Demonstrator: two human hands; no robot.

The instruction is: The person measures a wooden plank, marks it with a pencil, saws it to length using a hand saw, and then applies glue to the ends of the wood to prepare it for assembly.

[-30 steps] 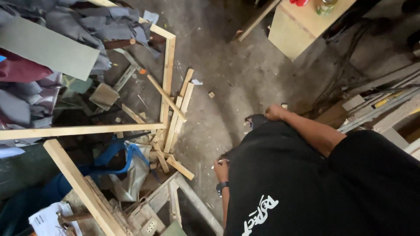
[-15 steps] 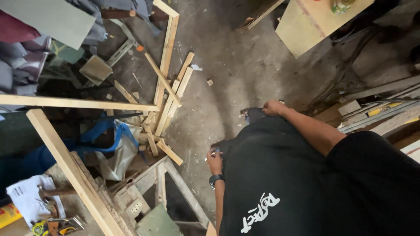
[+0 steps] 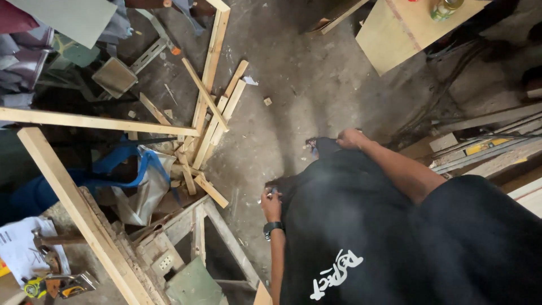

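I look down over my own black shirt [image 3: 367,226] with a white print. My right hand [image 3: 351,138] is closed on the shirt's hem at the upper edge, with the bare forearm running back to the right. My left hand [image 3: 271,204], a dark watch [image 3: 272,227] on its wrist, pinches the hem at the shirt's left edge. Something small and pale shows at its fingertips, but I cannot tell what it is. Both hands hang above a dusty concrete floor [image 3: 305,96].
Loose wooden battens [image 3: 212,107] lie in a heap to the left, by a blue-handled bag [image 3: 141,175] and a wooden trestle [image 3: 192,231]. A long beam [image 3: 73,209] slants at lower left near a hammer and tape measure [image 3: 51,282]. A plywood-topped bench [image 3: 395,34] stands top right.
The view has drifted so the wood heap sits higher and further left. Both hands stay at the shirt's hem; the left hand has come up a little into view.
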